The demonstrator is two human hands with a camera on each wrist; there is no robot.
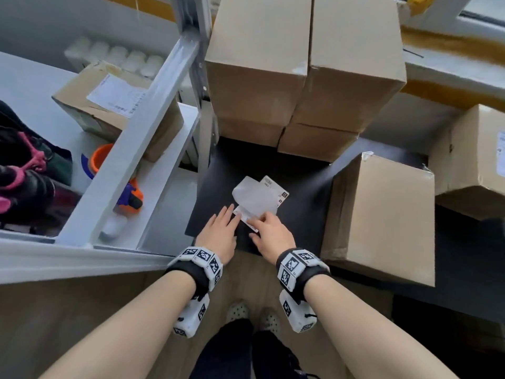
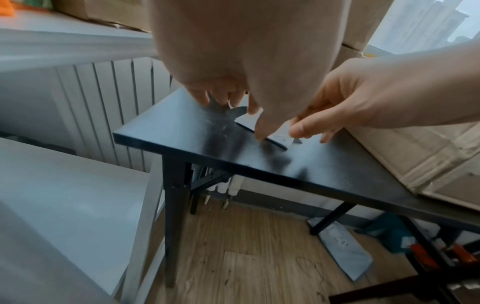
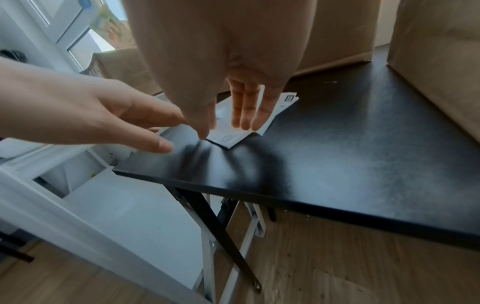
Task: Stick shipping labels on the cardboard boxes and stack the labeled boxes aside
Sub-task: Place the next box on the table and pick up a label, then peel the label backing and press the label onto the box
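A small stack of white shipping labels lies on the black table; its top sheet curls upward. My left hand has straight fingers, with their tips at the labels' left near corner. My right hand lays straight fingers flat on the labels, its thumb at the near edge. Plain cardboard boxes are stacked behind the labels. Another plain box stands on the table right of my right hand. In the left wrist view both thumbs meet at the label corner.
A white metal shelf frame stands left of the table, holding a labelled box and an orange tape dispenser. A further box sits at far right. The floor below is wood.
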